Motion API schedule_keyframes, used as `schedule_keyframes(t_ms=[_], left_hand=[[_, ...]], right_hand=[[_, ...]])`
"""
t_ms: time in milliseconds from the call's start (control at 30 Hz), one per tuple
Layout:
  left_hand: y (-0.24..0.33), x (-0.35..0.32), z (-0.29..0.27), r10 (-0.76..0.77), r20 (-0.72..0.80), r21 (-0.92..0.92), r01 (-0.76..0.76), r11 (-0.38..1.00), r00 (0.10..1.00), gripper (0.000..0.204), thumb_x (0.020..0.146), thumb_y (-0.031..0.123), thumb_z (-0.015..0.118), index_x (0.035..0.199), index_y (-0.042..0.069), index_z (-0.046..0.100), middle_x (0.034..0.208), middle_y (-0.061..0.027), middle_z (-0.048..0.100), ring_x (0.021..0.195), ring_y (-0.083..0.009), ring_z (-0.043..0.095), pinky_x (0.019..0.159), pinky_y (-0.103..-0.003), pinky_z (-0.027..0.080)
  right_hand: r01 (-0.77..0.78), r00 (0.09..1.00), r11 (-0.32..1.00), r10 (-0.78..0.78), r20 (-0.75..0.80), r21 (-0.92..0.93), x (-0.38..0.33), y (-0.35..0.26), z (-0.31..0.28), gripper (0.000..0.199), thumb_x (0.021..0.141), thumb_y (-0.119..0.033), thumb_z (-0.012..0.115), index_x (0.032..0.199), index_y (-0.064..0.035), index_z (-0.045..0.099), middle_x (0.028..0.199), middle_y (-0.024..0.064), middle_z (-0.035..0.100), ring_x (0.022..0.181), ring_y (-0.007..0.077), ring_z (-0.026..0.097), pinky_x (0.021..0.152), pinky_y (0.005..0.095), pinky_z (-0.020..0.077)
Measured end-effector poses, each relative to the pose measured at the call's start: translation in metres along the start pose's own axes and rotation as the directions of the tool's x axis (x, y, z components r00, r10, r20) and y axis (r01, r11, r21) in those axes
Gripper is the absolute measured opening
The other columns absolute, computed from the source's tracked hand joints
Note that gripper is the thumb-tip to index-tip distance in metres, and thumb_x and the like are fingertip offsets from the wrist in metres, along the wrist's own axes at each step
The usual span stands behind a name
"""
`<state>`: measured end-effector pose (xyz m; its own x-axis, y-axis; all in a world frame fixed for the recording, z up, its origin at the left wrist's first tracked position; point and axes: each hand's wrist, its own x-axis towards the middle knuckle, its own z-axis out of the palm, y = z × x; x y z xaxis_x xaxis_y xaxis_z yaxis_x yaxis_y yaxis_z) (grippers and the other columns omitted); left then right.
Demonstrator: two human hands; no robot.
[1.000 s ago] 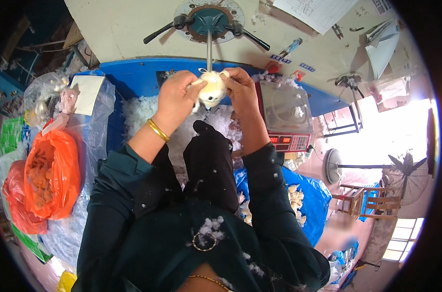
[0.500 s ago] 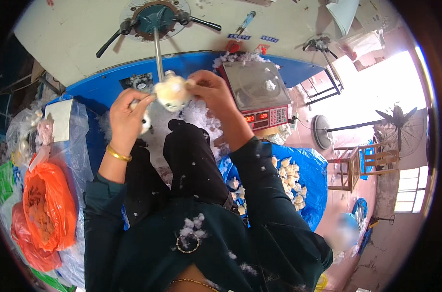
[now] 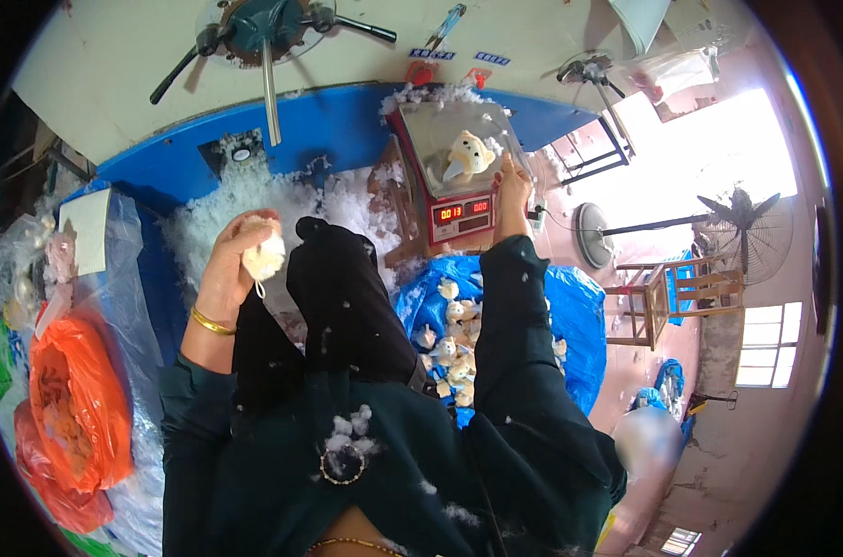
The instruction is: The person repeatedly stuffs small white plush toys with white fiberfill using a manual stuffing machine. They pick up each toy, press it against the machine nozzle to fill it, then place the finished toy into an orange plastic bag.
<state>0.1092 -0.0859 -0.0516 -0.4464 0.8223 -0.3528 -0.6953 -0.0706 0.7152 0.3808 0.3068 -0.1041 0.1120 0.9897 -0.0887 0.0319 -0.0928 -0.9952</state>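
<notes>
A cream plush toy with a thin white loop is in my left hand, whose fingers are wrapped round it above my lap. Another small plush toy, an animal head with dark eyes, lies on the plate of a red digital scale. My right hand is at the plate's right edge, just beside that toy, with a finger stretched out and nothing visible in it. Part of its fingers is hard to make out. Red digits glow on the scale's display.
White stuffing fluff heaps in the blue trough under a metal spout. A blue sack holds several plush toys at my right. Orange plastic bags stand left. A fan and a wooden chair are farther right.
My right hand has left the toy by the spout and moved right to the scale, where a plush toy now lies. My left hand has lowered slightly, holding a toy. The view has shifted.
</notes>
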Motion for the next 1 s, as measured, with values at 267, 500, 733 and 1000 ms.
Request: schedule_keyframes(t_ms=[267,500,733,1000], left_hand=[[-0.018,-0.006,0.001,0.030,0.092,-0.035,-0.027,0.999,0.995,0.047,0.072,-0.003,0.061,0.119,-0.003,0.055,0.119,-0.0143,0.058,0.107,-0.0219,0.057,0.091,-0.030,0.047],[-0.021,-0.007,0.003,0.086,0.120,-0.118,-0.072,0.990,0.989,0.058,0.061,-0.005,0.056,0.119,-0.005,0.054,0.126,-0.0196,0.054,0.112,-0.0262,0.056,0.098,-0.033,0.044],[-0.008,-0.012,-0.004,0.079,0.187,-0.273,-0.025,0.962,0.979,0.053,0.067,-0.004,0.052,0.120,-0.009,0.048,0.124,-0.0246,0.051,0.117,-0.0323,0.052,0.103,-0.039,0.043],[-0.015,-0.003,0.021,0.121,0.226,-0.366,-0.031,0.930,0.966,0.057,0.066,-0.003,0.048,0.123,-0.011,0.045,0.128,-0.0268,0.048,0.118,-0.0364,0.050,0.106,-0.042,0.038]], right_hand=[[0.604,0.796,0.657,-0.523,0.305,-0.450,0.004,-0.052,0.014,0.035,0.078,-0.038,0.071,0.098,-0.0090,0.067,0.091,0.0105,0.065,0.082,0.0217,0.062,0.074,0.0338,0.0500],[0.835,0.480,-0.001,-0.485,0.731,-0.550,0.001,-0.045,0.077,0.041,0.077,-0.047,0.069,0.105,-0.0169,0.069,0.101,0.0125,0.063,0.098,0.0311,0.058,0.093,0.0407,0.0418],[0.778,0.547,-0.443,0.128,0.827,-0.446,0.024,-0.027,-0.053,0.039,0.077,-0.044,0.065,0.083,-0.0057,0.071,0.091,0.0158,0.068,0.084,0.0309,0.066,0.073,0.0427,0.0517],[0.762,0.102,0.647,-0.125,0.987,0.003,-0.185,-0.106,0.051,0.029,0.074,-0.017,0.072,0.101,-0.0120,0.067,0.108,0.0078,0.061,0.099,0.0289,0.059,0.084,0.0382,0.0496]])
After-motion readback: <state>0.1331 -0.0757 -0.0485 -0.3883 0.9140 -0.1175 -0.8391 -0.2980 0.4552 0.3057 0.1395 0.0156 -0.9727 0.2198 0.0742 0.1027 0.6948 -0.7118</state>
